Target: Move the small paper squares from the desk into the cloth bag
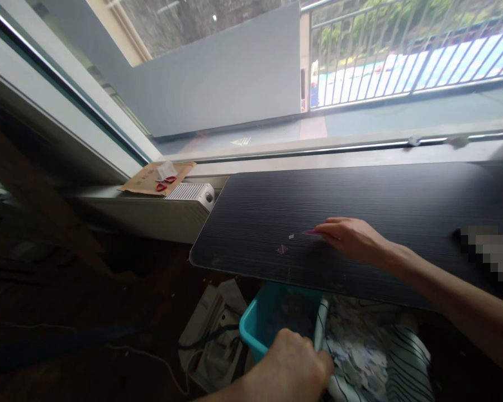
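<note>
My right hand (346, 237) is over the dark tabletop, its fingers pinched round a thin pink pointed tool (309, 231). The tool's tip points left; I cannot tell its exact kind. Left of the tip lie a small white scrap (291, 237) and a small clear-and-pink scrap (281, 249). Lower down, my left hand (291, 363) is closed in a fist at the near side of a turquoise bin (251, 318), beside a white black-striped cloth edge (321, 321). What its fingers grip, if anything, is hidden.
A striped bag (406, 357) full of paper scraps (356, 346) stands under the edge of the table (251, 212). Red scissors (166, 183) lie on a brown envelope (140, 181) on the sill, near a white radiator (190, 192). A cable (151, 354) crosses the floor.
</note>
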Demonstrator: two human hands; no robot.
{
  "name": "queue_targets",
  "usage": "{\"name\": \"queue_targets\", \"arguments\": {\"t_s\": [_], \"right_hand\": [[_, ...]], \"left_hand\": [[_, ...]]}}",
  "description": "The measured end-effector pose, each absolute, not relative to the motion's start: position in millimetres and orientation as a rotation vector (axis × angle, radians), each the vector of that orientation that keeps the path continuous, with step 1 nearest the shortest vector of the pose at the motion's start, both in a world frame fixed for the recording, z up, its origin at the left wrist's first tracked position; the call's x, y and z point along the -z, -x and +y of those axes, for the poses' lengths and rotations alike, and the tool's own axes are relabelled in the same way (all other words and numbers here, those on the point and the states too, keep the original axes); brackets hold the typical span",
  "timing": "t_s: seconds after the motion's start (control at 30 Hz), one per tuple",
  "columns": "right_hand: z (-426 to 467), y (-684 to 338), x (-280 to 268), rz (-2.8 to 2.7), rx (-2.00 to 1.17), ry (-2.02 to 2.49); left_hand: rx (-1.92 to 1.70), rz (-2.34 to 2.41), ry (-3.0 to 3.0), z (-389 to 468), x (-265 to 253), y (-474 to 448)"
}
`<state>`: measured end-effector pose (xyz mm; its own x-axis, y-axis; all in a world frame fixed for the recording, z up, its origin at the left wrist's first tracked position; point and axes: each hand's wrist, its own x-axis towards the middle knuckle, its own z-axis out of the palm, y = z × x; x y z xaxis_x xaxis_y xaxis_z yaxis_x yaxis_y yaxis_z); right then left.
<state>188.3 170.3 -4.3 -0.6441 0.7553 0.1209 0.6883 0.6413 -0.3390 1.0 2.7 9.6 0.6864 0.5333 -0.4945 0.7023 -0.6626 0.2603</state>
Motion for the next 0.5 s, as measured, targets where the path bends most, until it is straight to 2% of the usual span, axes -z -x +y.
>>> {"name": "queue_targets", "arguments": {"t_s": [0.27,0.5], "right_hand": [[195,-152,-1,-2.709,-0.285,1.147],[150,-176,4,-2.766,-0.324,0.97]], "left_hand": [[0.57,1.021,-2.458,6,-13,-8],[0.57,1.118,-2.448,3,-14,-3]]}}
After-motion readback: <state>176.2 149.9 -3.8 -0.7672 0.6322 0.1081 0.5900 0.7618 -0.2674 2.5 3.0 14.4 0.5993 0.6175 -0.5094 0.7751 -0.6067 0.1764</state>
